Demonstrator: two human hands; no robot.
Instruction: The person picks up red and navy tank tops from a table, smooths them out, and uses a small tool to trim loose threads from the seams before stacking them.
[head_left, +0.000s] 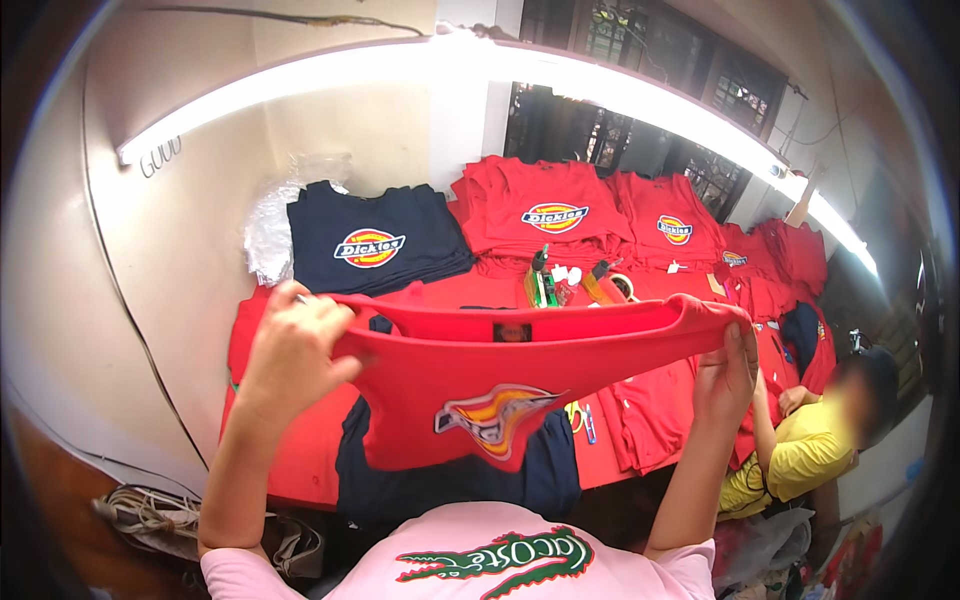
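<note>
A red shirt (400, 400) hangs raised above the near side of the counter (305, 455), drawn out between the left hand (300, 345) and the right hand (732, 365); both hands are nearly closed, pinching opposite ends of its open edge, although the left fingertips are partly hidden and the firmness of their hold cannot be told. Too hard a sideways pull could stretch that edge or crease the printed patch (500, 415), while a slip at either end would probably drop fabric onto the dark cloth (455, 488) below or the scissors (576, 416), where it might snag.
</note>
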